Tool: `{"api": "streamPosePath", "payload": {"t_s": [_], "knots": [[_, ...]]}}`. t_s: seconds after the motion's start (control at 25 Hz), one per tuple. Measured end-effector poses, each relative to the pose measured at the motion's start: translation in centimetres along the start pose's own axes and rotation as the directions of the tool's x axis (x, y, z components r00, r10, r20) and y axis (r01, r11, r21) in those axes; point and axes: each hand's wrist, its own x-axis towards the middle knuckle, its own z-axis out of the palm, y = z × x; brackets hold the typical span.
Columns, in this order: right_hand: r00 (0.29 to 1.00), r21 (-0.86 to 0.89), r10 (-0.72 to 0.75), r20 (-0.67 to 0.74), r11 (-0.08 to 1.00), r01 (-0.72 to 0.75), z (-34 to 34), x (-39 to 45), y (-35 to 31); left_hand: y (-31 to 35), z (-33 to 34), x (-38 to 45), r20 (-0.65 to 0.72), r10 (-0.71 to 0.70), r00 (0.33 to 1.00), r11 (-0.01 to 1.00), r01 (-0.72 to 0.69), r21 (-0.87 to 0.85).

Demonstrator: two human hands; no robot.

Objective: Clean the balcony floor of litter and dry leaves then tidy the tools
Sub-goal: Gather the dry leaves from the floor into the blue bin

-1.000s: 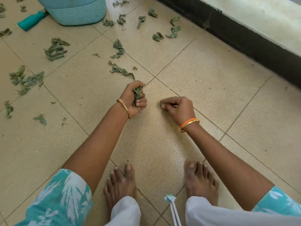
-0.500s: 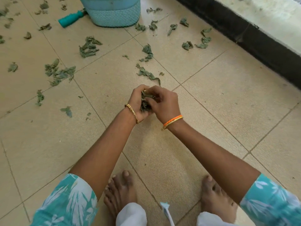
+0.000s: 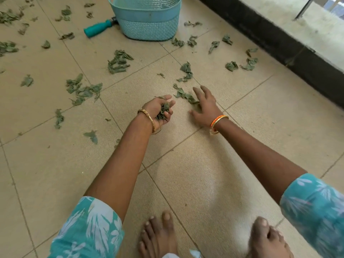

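Beige floor tiles (image 3: 214, 183) carry dry green leaves scattered mostly across the far half of the floor. The left hand (image 3: 158, 110) is held palm up with fingers curled around a clump of leaves (image 3: 164, 111); most of that clump is hidden inside the fist, and only its dark crumpled edge shows. The right hand (image 3: 205, 107) lies just beside it, palm down, with fingers spread and straight, fingertips reaching onto a strip of leaves (image 3: 183, 94) on the floor; the near end of that strip is covered by the palm. The strip's long axis runs from the hand toward the far left. Near the far edge of the floor stands a teal basket (image 3: 149, 21), its top rim cut off by the frame, so its contents cannot be seen. A teal handle (image 3: 97, 29) lies on the floor touching the basket's left side, pointing near-left; its other end is hidden behind the basket, so the tool cannot be identified. A black skirting (image 3: 279, 43) runs along the right edge of the floor. Bare feet (image 3: 158, 237) are cut off at the near edge.
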Motion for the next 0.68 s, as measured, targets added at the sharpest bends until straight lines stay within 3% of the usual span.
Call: {"api": "streamPosePath", "payload": {"t_s": [0.08,0.2,0.32,0.52,0.68], "knots": [[0.993,-0.073,-0.073,0.089,0.994,0.079,0.6,0.6,0.2,0.6,-0.7,0.2,0.008,0.01,1.0,1.0,-0.01,0.003],[0.982,-0.214,-0.179,-0.067,0.963,0.161,1.1,-0.1,0.5,1.4,-1.6,0.2,0.007,0.004,1.0,1.0,-0.004,0.028],[0.98,-0.31,-0.19,-0.052,0.936,0.165,-0.6,-0.3,0.3,1.7,-2.2,-0.1,-0.03,0.01,0.999,0.994,-0.007,0.105],[0.992,-0.255,-0.122,0.042,0.958,0.129,-4.6,2.2,-0.5,2.4,-1.4,-0.1,-0.133,-0.031,0.991,0.994,0.044,0.1],[0.972,-0.218,-0.217,0.089,0.948,0.232,-5.0,6.1,-3.0,3.2,-1.3,1.1,-0.142,-0.023,0.99,0.992,0.039,0.116]]}}
